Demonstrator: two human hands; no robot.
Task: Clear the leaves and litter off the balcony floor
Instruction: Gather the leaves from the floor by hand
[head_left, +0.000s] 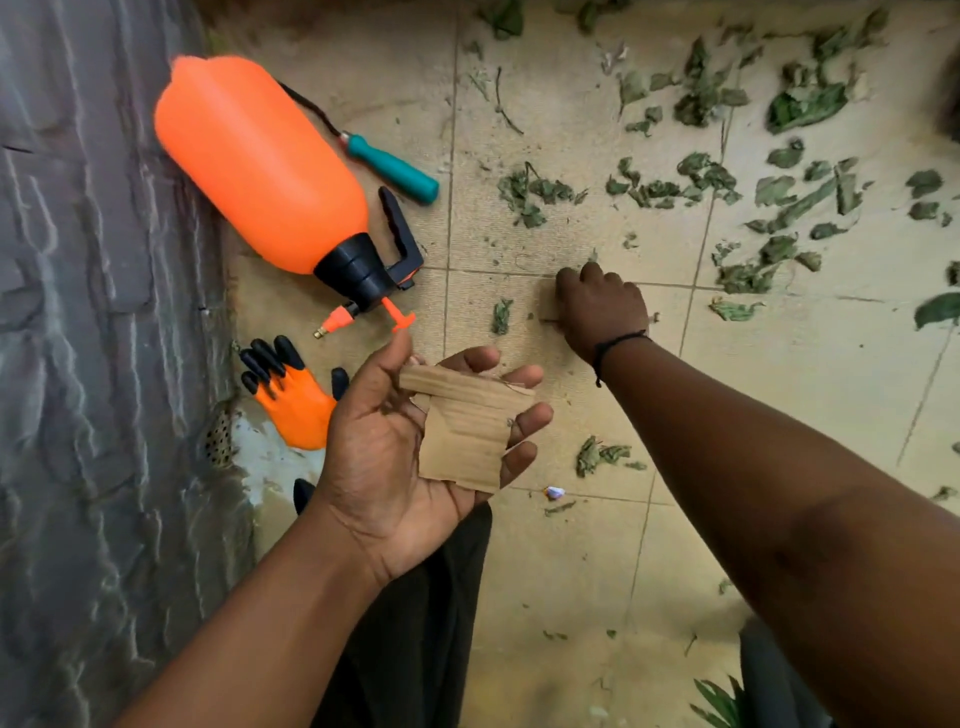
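Left hand (410, 462) carries torn cardboard (465, 431) on its palm; right hand (600, 312) reaches to the tiled floor (571, 561) among scattered leaves (701, 182).

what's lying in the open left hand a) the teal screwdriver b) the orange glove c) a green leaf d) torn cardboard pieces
d: torn cardboard pieces lie flat across the palm and fingers of the open left hand, while the orange glove and teal-handled screwdriver lie on the floor.

Soft, even daylight with faint shadows; wide-angle bending at the frame edges; slight blur along the right edge.
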